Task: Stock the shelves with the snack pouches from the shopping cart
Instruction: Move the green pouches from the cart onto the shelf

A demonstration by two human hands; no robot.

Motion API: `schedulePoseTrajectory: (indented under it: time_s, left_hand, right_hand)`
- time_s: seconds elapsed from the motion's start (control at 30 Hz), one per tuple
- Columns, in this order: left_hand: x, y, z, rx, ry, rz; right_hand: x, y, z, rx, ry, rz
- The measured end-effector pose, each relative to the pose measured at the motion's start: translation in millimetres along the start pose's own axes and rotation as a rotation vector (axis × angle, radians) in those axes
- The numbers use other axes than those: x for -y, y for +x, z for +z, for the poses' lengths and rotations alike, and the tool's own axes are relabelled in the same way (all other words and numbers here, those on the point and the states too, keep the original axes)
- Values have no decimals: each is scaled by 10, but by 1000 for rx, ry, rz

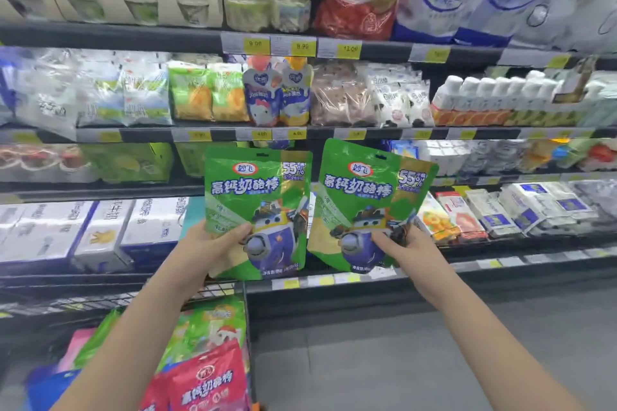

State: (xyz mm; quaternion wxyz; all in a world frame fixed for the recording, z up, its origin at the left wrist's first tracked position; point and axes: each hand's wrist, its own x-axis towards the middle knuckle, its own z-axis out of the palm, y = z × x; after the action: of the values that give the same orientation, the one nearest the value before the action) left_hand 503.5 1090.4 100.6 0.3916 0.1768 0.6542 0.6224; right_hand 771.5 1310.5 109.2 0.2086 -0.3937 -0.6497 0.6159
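You are standing in a shop aisle, facing tall shelves.

The dark shelves (110,40) go all the way across in rows, and each row is full of packs. Little yellow price tags (256,43) sit along the front edges. Under your feet, on the right, is a plain grey floor (384,364).
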Motion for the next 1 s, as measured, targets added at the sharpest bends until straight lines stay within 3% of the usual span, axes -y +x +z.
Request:
schedulePoseTrajectory:
  time_s: [0.4, 0.67, 1.0]
  left_hand:
    - [-40, 602, 400, -199, -92, 24]
    - [17, 1166, 512, -272, -113, 9]
    - [1184, 2334, -13, -326, -97, 209]
  right_hand:
    - [19, 1638, -143, 232, -157, -21]
    - [-117, 2398, -89, 259, -162, -54]
    - [-1218, 3297, 494, 306, -8, -207]
